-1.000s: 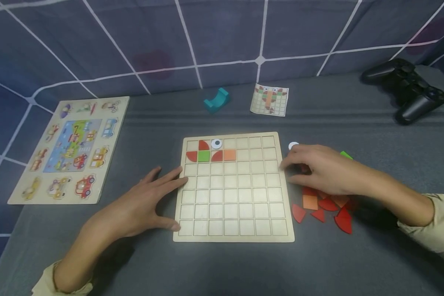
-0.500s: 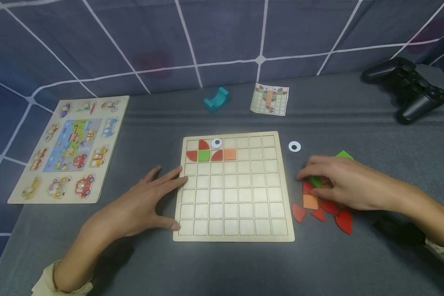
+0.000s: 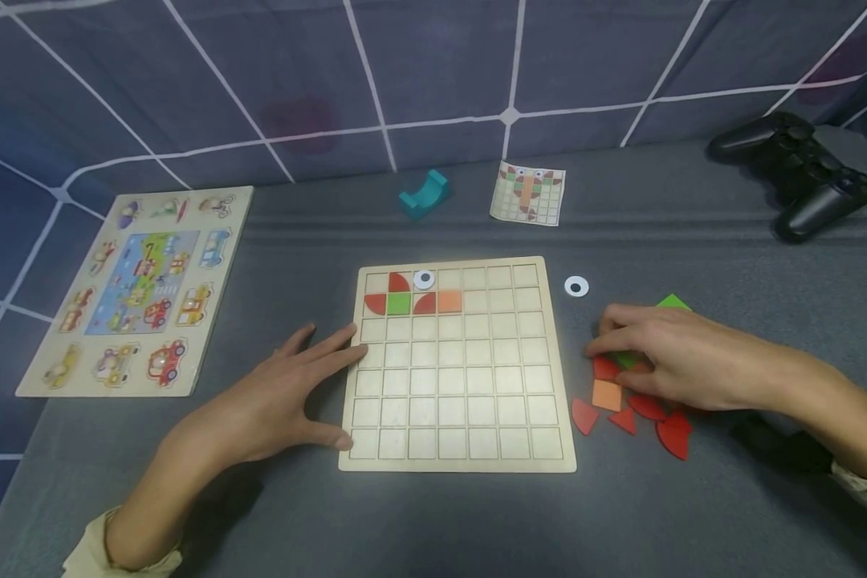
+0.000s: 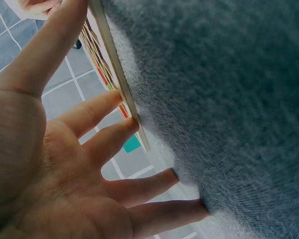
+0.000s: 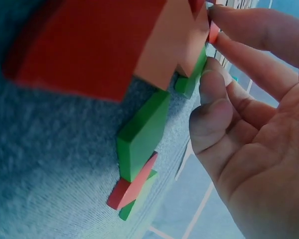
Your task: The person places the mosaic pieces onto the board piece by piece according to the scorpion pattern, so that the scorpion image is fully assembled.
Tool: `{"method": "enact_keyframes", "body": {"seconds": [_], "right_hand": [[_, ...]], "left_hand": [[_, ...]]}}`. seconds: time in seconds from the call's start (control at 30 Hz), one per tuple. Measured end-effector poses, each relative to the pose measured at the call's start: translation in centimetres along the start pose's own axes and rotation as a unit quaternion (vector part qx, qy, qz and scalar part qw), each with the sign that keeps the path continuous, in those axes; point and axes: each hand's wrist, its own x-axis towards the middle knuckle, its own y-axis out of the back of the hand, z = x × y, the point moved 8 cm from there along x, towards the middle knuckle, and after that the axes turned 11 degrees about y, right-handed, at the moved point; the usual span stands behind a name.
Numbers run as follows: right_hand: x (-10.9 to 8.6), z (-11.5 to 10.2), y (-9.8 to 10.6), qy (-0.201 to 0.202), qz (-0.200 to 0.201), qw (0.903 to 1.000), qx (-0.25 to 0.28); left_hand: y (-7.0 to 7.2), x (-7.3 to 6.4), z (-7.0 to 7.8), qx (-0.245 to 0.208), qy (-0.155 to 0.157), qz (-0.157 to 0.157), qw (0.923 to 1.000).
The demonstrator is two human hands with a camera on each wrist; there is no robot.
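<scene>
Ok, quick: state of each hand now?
Left hand: open, touching the board.
Right hand: bent over the pieces; can't tell if it's gripping one.

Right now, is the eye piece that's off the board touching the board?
Apart. The head view shows a strip of grey cloth between the loose eye piece and the right edge of the board.

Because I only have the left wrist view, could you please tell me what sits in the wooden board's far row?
Observer: A red quarter-circle tile and a white eye disc, side by side.
Operator: Thank you; is there another one?
Observer: Yes, a second eye disc lies off the wooden board, to its right.
Operator: And what surrounds the right hand?
Observer: Loose red, orange and green tiles, partly hidden by it.
</scene>
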Motion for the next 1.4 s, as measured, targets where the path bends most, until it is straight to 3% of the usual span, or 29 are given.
{"method": "enact_keyframes", "body": {"seconds": [0.23, 0.6, 0.97, 1.2, 1.4], "right_hand": [[0.1, 0.1, -0.1, -0.015, 0.007, 0.9998, -0.011], [0.2, -1.1, 0.0, 0.006, 0.035, 0.9979, -0.055], [0.9, -2.1, 1.4, 0.085, 0.118, 0.9867, -0.071], [3.6, -1.9, 2.1, 0.054, 0.112, 0.9913, -0.042], [7.2, -2.4, 2.3, 0.066, 0.098, 0.9929, -0.014]], "left_hand": [[-0.1, 0.1, 0.0, 0.001, 0.004, -0.006, 1.0], [0.0, 0.0, 0.3, 0.003, -0.005, 0.004, 1.0], [0.1, 0.0, 0.2, 0.007, -0.005, 0.002, 1.0], [0.2, -0.1, 0.1, 0.008, -0.003, 0.004, 1.0], [0.1, -0.1, 0.1, 0.01, -0.004, 0.004, 0.9999]]}}
